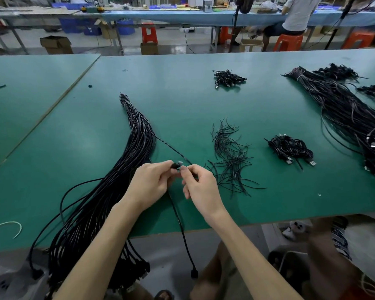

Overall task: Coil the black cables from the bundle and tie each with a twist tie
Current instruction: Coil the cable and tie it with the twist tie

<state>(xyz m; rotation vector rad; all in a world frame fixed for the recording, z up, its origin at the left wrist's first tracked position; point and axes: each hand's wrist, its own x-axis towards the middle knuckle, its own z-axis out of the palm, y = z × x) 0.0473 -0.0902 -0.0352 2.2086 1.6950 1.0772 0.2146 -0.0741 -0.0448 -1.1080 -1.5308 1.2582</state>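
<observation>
the left hand (149, 182) was curled, its thumb and forefinger pinching a black plug (177, 165) at the end of 1 loose cable (182, 230). the right hand (200, 187) sat just beside it, fingers curled, thumb and forefinger pinching the same cable right next to the plug. from the right hand the cable ran away and to the left into the bundle (117, 169). below the left hand another stretch of cable dropped over the near edge of the green table (182, 100) and ended in a second plug hanging by the person's knees.

the bundle of black cables lay to the left of the left hand, touching its wrist side, stretching from a tied tip far ahead to plugs hanging off the near edge. a loose heap of twist ties (232, 161) lay just right of the right hand. further right sat a pile of coiled cables (289, 149), and another pile (228, 78) lay well ahead of both hands. a second big bundle (344, 109) lay far to the right.
</observation>
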